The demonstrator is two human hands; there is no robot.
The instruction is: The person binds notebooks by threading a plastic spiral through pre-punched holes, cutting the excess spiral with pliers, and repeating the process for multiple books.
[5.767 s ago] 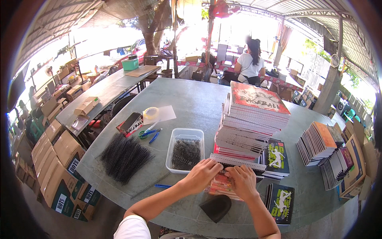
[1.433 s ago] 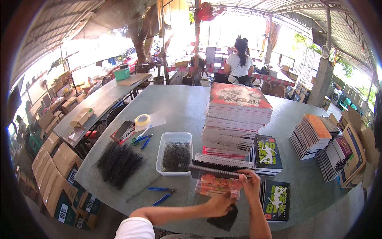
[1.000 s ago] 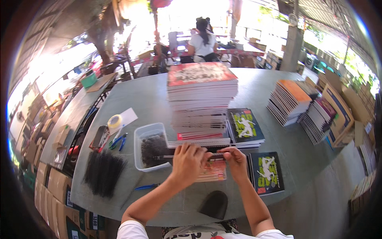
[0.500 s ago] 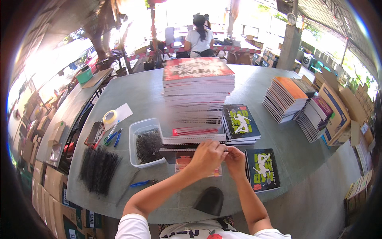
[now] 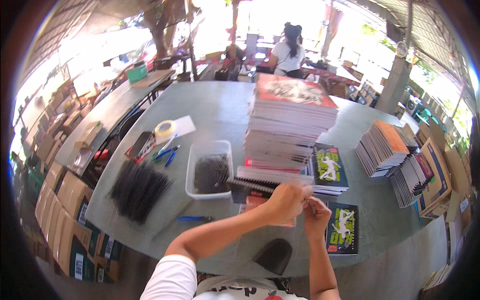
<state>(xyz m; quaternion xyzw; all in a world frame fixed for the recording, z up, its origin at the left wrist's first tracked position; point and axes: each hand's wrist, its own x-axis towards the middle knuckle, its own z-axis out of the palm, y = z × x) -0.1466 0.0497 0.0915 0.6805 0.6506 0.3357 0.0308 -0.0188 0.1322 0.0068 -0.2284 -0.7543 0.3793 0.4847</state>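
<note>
In front of me a notebook [image 5: 253, 187] shows its long punched edge, dark and blurred, tilted down toward the right. My left hand [image 5: 286, 204] is closed over the right end of this edge. Close beside it, my right hand [image 5: 316, 214] is pinched at the same end; what lies between its fingertips is too small to make out. Just behind rests a stack of white punched pages [image 5: 275, 176]. Under my left forearm a reddish-orange cover [image 5: 256, 202] partly shows. A black and green notebook [image 5: 343, 228] lies right of my right hand.
A clear tub [image 5: 188, 182] holds small black coils. Black binding coils [image 5: 139, 191], blue-handled pliers [image 5: 195, 218], cutters [image 5: 171, 156] and a tape roll [image 5: 164, 129] lie left. A tall notebook stack [image 5: 290, 125] stands behind; more notebooks [image 5: 382, 147] and a cardboard box [image 5: 434, 177] sit right.
The view has swung left, so the table's things appear farther right. The notebook's punched edge, level before, now slopes down to the right. Both hands stay together at its right end.
</note>
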